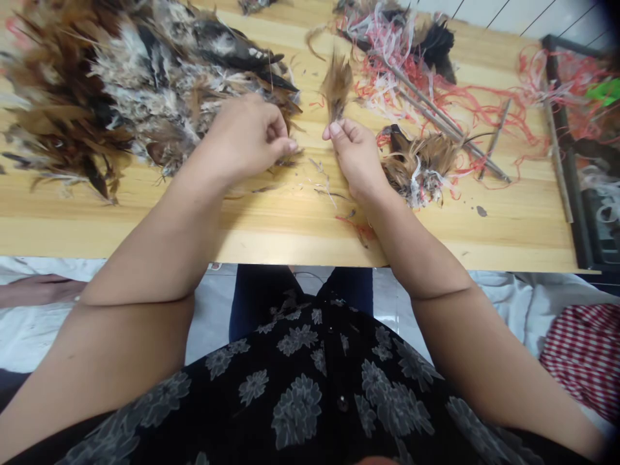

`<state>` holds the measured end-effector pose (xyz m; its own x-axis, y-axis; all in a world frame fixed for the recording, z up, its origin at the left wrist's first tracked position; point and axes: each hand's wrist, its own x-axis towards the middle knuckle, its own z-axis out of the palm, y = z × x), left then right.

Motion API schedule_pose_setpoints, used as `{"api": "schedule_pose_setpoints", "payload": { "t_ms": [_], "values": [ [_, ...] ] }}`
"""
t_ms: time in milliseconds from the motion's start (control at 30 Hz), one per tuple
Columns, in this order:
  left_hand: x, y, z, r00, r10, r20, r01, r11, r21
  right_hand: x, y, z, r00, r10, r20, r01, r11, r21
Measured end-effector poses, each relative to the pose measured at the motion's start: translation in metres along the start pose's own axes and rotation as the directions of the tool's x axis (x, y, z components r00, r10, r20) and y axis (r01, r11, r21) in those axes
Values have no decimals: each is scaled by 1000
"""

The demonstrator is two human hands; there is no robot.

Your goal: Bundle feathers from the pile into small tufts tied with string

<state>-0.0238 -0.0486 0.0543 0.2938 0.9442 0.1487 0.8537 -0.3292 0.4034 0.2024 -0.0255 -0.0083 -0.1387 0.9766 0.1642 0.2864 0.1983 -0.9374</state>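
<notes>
My right hand [356, 155] pinches the quill ends of a small tuft of brown feathers [336, 84], which stands up from my fingertips over the wooden table [290, 226]. My left hand [249, 135] is closed at the edge of a large pile of brown, white and black feathers [121, 84], its fingertips pinched on a feather from that pile. The two hands are a short gap apart.
A tied bundle of brown feathers [421, 165] lies right of my right hand. Red and white plastic strings [402, 58] and thin sticks [436, 110] spread across the back right. A dark crate [581, 161] stands at the table's right edge. A red checked cloth [581, 355] lies below.
</notes>
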Motion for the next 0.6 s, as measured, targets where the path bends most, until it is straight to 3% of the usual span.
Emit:
{"api": "schedule_pose_setpoints", "payload": {
  "t_ms": [100, 200, 400, 600],
  "values": [
    [0, -2, 9, 994, 14, 107, -19, 999, 46, 0, 0, -1, 1000, 9, 3, -9, 1000, -11],
    [1, -5, 16, 991, -24, 134, 12, 996, 90, -1, -2, -1, 1000, 21, 2, -21, 999, -28],
    [1, -12, 11, 997, 54, 53, -52, 998, -30, -1, -4, -1, 1000, 7, -14, -8, 997, -79],
    [-2, -1, 7, 990, 139, 1, -138, 990, -25, 0, -3, -2, 1000, -10, 17, 12, 994, -111]
  ]
}}
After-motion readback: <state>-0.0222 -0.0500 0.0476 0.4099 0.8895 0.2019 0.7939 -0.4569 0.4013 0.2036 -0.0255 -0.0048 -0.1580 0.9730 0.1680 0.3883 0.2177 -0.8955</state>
